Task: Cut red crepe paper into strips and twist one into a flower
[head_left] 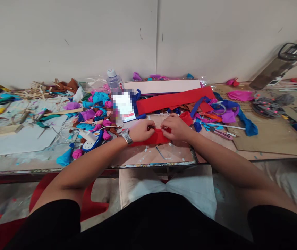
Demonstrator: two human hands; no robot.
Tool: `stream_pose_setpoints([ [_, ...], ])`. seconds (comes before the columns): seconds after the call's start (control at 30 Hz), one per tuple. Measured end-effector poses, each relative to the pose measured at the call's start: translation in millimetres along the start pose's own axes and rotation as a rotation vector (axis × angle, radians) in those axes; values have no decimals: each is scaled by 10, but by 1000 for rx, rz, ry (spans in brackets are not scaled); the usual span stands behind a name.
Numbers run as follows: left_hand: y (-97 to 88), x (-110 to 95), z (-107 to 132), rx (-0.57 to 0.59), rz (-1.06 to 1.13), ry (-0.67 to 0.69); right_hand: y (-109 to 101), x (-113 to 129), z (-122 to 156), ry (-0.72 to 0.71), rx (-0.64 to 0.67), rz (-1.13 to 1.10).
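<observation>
Both my hands rest together on the table near its front edge, pinching a strip of red crepe paper (152,139). My left hand (142,130), with a metal watch on the wrist, has its fingers curled closed on the strip's left part. My right hand (176,127) is closed on the strip's right end, its fingers pressed against those of the left. The paper lies flat on a worn board (164,154) beneath my hands.
A long red paper sheet (174,99) and a white box (164,85) lie behind my hands. Small pink, purple and blue paper roses (96,116), a water bottle (114,81), blue strips (244,123), a cutter (222,133) and wooden sticks (36,91) litter the table. A red chair (91,205) stands below.
</observation>
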State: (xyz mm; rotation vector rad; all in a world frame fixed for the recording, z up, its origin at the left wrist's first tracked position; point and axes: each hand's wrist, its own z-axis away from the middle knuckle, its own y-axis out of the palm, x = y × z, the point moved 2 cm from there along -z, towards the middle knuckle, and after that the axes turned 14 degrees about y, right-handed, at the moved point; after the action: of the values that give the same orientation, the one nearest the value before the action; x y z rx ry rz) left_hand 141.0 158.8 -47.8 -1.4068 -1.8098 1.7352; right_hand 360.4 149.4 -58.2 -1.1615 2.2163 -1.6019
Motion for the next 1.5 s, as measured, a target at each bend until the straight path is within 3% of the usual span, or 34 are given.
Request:
stream_pose_setpoints([
  [0.2,26,-52,4,25,-56,67,18,57,18,12,42,-53],
  [0.47,-16,-41,7,32,-172,-62,29,8,4,38,-15,17],
  [0.73,38,-49,6,22,-83,73,20,80,24,17,60,-8],
  [1.1,-10,-24,4,18,-181,-60,61,-15,11,29,-1,10],
  [1.33,49,-71,8,57,-69,151,41,57,23,5,77,4],
  [1.5,75,-26,15,30,-83,142,55,43,21,13,68,17],
])
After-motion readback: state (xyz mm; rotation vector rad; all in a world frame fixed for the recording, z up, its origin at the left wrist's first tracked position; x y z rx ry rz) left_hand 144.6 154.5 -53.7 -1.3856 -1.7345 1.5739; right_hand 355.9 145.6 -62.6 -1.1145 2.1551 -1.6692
